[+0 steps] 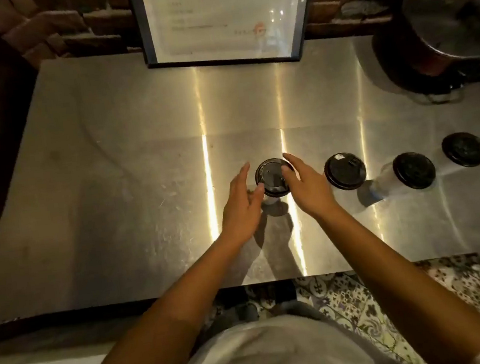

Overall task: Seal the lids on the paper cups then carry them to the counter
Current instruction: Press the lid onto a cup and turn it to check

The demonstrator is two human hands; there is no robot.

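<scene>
Nearest, two bare forearms reach over the brushed steel counter [114,196] to the leftmost white paper cup with a black plastic lid [272,176], near the frame's middle. The left hand [242,204] flanks it at nine o'clock, fingers straight and loosely spread, thumb tip touching the lid's rim; the right hand [308,184] flanks it at three o'clock, fingers straight, thumb resting on the lid, likely steadying it so the rim can be pressed down evenly. Whether the lid has seated cannot be told. Toward three o'clock three more lidded paper cups [345,171] stand in a row, their walls mostly hidden. Farther, a dark pot [441,39] sits at two o'clock, cut off; a framed notice [223,16] at twelve is unreadable.
</scene>
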